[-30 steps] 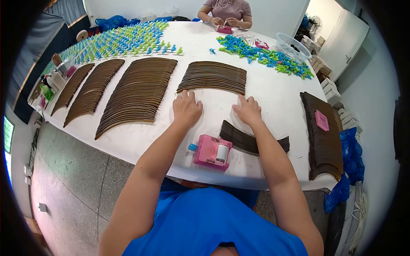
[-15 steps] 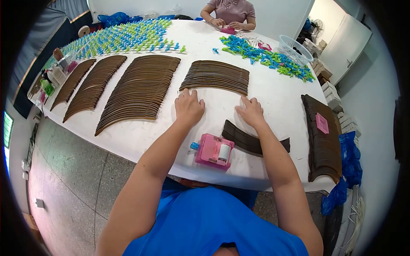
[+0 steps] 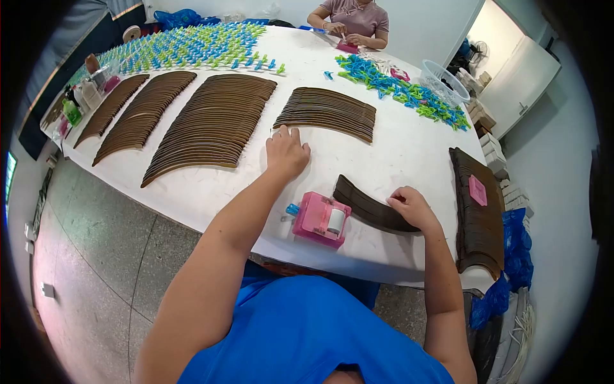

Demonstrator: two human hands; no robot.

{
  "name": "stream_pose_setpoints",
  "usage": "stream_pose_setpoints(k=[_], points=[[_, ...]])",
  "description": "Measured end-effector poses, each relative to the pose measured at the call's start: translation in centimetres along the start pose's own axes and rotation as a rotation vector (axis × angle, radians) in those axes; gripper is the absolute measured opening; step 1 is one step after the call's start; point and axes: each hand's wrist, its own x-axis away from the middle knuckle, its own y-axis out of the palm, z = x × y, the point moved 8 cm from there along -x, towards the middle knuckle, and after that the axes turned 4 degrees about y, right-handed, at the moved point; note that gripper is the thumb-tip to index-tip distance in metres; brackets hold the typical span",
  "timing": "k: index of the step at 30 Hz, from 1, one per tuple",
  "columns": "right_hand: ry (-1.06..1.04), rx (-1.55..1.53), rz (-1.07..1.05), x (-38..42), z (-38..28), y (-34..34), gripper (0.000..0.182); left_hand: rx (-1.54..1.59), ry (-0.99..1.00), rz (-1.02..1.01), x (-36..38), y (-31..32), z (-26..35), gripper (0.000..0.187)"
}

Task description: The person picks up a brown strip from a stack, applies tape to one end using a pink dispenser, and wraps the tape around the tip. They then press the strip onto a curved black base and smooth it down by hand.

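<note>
My left hand point(image 3: 288, 152) lies palm down on the white table, fingers apart, its fingertips at the lower left corner of a row of overlapping brown curved strips point(image 3: 329, 114). My right hand point(image 3: 411, 208) is at the upper right edge of a dark brown curved strip point(image 3: 368, 203), thumb and fingers drawn together on that edge. Left of this strip stands a pink tape dispenser point(image 3: 316, 221) with a white roll in it and a blue clip at its left side. The strip's left end lies close to the dispenser.
More rows of brown strips point(image 3: 214, 121) lie to the left. A dark brown stack point(image 3: 476, 221) with a pink piece on top sits at the right edge. Blue and green clips point(image 3: 409, 93) are heaped near a clear basket point(image 3: 446, 83). Across the table a person point(image 3: 355, 25) works.
My right hand has moved from the row's lower right corner down and right to the dark brown strip. My left hand stays by the row's lower left corner. The view has shifted slightly.
</note>
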Motion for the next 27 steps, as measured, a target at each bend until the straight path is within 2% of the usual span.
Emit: stream_pose_setpoints(k=[4,7,13,17,19,23,24,25,27], points=[[-0.059,0.043,-0.085,0.4,1.3,0.3,0.025,0.005,0.009,0.027,0.1,0.0,-0.2,0.048],[-0.089,0.000,-0.162,0.1,1.9,0.7,0.022,0.027,0.018,-0.067,0.2,0.6,-0.7,0.053],[-0.047,-0.039,-0.279,-0.4,2.8,1.2,0.020,0.136,0.049,-0.022,1.7,-1.3,-1.4,0.042],[-0.110,0.029,-0.209,0.3,0.6,0.1,0.019,0.281,0.132,-0.048,3.1,-4.7,0.5,0.030],[-0.136,-0.020,-0.089,1.1,-2.2,-1.1,0.016,0.346,0.179,-0.050,3.9,-6.3,2.1,0.026],[-0.211,0.038,0.036,3.4,-11.2,-1.8,0.013,0.492,0.779,0.301,8.7,-13.4,11.1,0.019],[-0.323,0.015,0.122,4.3,-13.7,-2.0,0.014,0.464,0.882,0.364,9.9,-14.4,12.9,0.016],[-0.434,-0.008,0.207,5.2,-15.6,-2.3,0.015,0.470,0.885,0.359,10.4,-15.2,13.2,0.016],[-0.459,-0.016,0.233,5.9,-16.4,-2.2,0.014,0.322,0.821,-0.088,10.4,-12.9,13.9,0.012]])
